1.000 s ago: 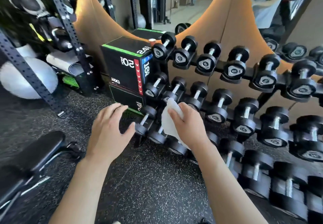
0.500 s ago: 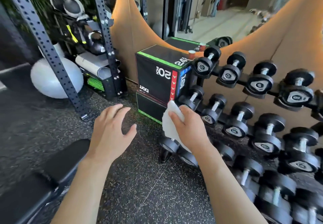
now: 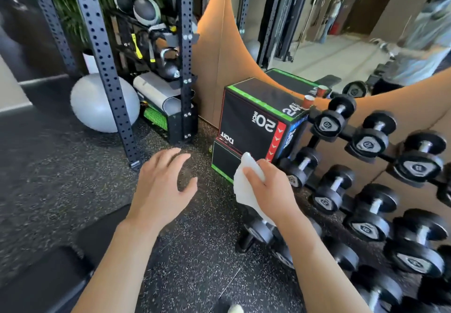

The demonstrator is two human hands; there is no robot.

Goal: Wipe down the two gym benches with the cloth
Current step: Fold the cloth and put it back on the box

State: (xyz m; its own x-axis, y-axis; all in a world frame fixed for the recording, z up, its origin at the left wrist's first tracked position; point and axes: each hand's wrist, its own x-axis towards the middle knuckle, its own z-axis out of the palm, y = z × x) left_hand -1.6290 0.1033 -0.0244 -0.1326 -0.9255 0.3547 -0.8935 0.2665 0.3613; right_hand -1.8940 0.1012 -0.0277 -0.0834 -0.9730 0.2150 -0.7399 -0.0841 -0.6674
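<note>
**gymrat_q:** Rubber gym floor (image 3: 61,178), dumbbell rack (image 3: 366,190) along the wall, stacked jump boxes (image 3: 249,122) in the corner. So where's the wiping happening?

**benchguy:** Nowhere yet, I'd say. Right hand (image 3: 271,190) has the white cloth (image 3: 244,190) bunched up, fingers (image 3: 253,173) curled over the top of it and the rest hanging below the palm. It's in the air, touching nothing, with the dumbbells just past the knuckles.

**gymrat_q:** And the other hand?

**benchguy:** Left hand (image 3: 163,185) is empty, fingers (image 3: 170,156) loose and spread, hovering over the floor. Probably kept free for balance or to steady a bench.

**gymrat_q:** Bench?

**benchguy:** Only one I can see is a black padded bench (image 3: 48,276), down below the left wrist, well apart from the cloth. Guessing the cloth is balled up simply for carrying. Second bench isn't in view.
</note>
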